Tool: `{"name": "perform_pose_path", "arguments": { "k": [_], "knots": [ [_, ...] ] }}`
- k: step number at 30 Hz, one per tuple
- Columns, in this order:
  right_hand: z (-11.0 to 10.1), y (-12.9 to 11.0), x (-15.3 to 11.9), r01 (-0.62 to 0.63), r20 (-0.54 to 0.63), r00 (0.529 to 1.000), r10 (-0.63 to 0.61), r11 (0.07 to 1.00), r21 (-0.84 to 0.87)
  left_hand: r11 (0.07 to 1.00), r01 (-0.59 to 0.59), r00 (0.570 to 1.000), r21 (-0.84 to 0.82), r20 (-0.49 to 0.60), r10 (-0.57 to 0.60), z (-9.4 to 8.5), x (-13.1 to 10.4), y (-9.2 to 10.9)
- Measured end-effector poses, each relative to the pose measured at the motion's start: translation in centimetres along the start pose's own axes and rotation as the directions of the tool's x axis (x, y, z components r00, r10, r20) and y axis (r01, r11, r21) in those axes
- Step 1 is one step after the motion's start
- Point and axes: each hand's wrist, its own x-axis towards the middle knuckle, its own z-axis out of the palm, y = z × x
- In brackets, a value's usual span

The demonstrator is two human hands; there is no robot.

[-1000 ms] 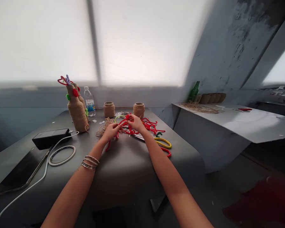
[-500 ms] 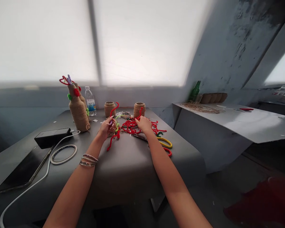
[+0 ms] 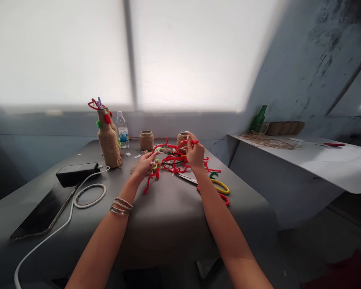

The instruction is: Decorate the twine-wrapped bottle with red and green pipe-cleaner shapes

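My left hand [image 3: 144, 164] is closed over the near side of a tangled pile, with a red fuzzy pipe cleaner [image 3: 161, 145] rising from its fingertips. Thumb and fingers of my right hand [image 3: 195, 154] pinch another red pipe cleaner [image 3: 176, 147], raised just above the heap. Between and below the hands lies a bundle of red pipe cleaners [image 3: 174, 165] with some green ones. Scissors [image 3: 186, 177] with yellow and red handles lie partly under my right forearm. Behind the hands stand two twine-wrapped jars, the left jar [image 3: 146, 141] in full view and the right jar [image 3: 182, 137] partly covered.
Left of the hands stand twine-wrapped bottles [image 3: 108, 146] and a water bottle [image 3: 123, 134]. Nearer are a black power bank [image 3: 77, 176], a phone [image 3: 43, 212], a white ring [image 3: 90, 196] and a cable. A white side table [image 3: 319, 160] holds a green bottle [image 3: 259, 117] and loose twine [image 3: 266, 140].
My right hand has lifted from the pile, raising a red pipe cleaner. My left hand stays low at the pile's left side. The whole view has shifted slightly.
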Motion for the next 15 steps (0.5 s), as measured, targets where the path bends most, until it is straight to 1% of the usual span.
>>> {"name": "perform_pose_path", "arguments": {
  "k": [2, 3, 4, 5, 6, 7, 8, 9, 10, 11, 12, 13, 14, 15],
  "knots": [
    [0.5, 0.3, 0.0, 0.077, -0.027, 0.997, -0.076, 0.996, 0.044, 1.000, 0.002, 1.000, -0.023, -0.028, -0.003, 0.1, 0.0, 0.0],
    [0.7, 0.5, -0.1, 0.116, -0.002, 0.993, -0.116, 0.993, 0.035, 0.999, 0.001, 0.999, -0.033, -0.042, -0.002, 0.2, 0.0, -0.1],
    [0.9, 0.7, -0.2, 0.138, 0.065, 0.988, -0.138, 0.990, 0.011, 0.999, 0.004, 0.999, -0.041, -0.052, -0.006, 0.2, 0.0, -0.1],
    [1.1, 0.8, -0.3, 0.141, 0.171, 0.976, -0.134, 0.990, -0.031, 0.999, 0.006, 0.998, -0.049, -0.063, -0.010, 0.3, -0.1, -0.1],
    [1.3, 1.1, -0.5, 0.135, 0.300, 0.949, -0.102, 0.987, -0.090, 0.999, 0.012, 0.997, -0.053, -0.073, -0.016, 0.3, -0.1, 0.0],
    [1.4, 1.3, -0.7, 0.132, 0.427, 0.903, -0.050, 0.977, -0.166, 0.998, 0.017, 0.997, -0.055, -0.078, -0.021, 0.3, -0.2, 0.0],
    [1.5, 1.6, -0.8, 0.144, 0.529, 0.848, 0.009, 0.958, -0.248, 0.998, 0.019, 0.996, -0.055, -0.082, -0.023, 0.3, -0.3, 0.1],
    [1.6, 1.8, -0.9, 0.168, 0.592, 0.804, 0.060, 0.931, -0.323, 0.998, 0.019, 0.996, -0.056, -0.086, -0.024, 0.3, -0.3, 0.1],
    [1.7, 2.0, -1.0, 0.190, 0.612, 0.785, 0.092, 0.905, -0.380, 0.998, 0.016, 0.996, -0.059, -0.088, -0.022, 0.4, -0.3, 0.2],
    [1.7, 2.1, -1.0, 0.203, 0.603, 0.792, 0.100, 0.888, -0.413, 0.998, 0.012, 0.996, -0.064, -0.090, -0.018, 0.4, -0.3, 0.3],
    [1.7, 2.1, -0.9, 0.194, 0.564, 0.821, 0.090, 0.885, -0.423, 0.998, 0.010, 0.996, -0.069, -0.089, -0.016, 0.4, -0.3, 0.3],
    [1.7, 2.0, -0.7, 0.173, 0.508, 0.859, 0.062, 0.899, -0.402, 0.997, 0.013, 0.995, -0.074, -0.093, -0.020, 0.4, -0.3, 0.4],
    [1.8, 1.7, -0.6, 0.146, 0.440, 0.898, 0.023, 0.927, -0.346, 0.997, 0.019, 0.995, -0.075, -0.093, -0.026, 0.5, -0.3, 0.4],
    [1.9, 1.4, -0.4, 0.118, 0.372, 0.928, -0.016, 0.960, -0.253, 0.997, 0.027, 0.995, -0.072, -0.095, -0.033, 0.5, -0.3, 0.5]
  ]
}}
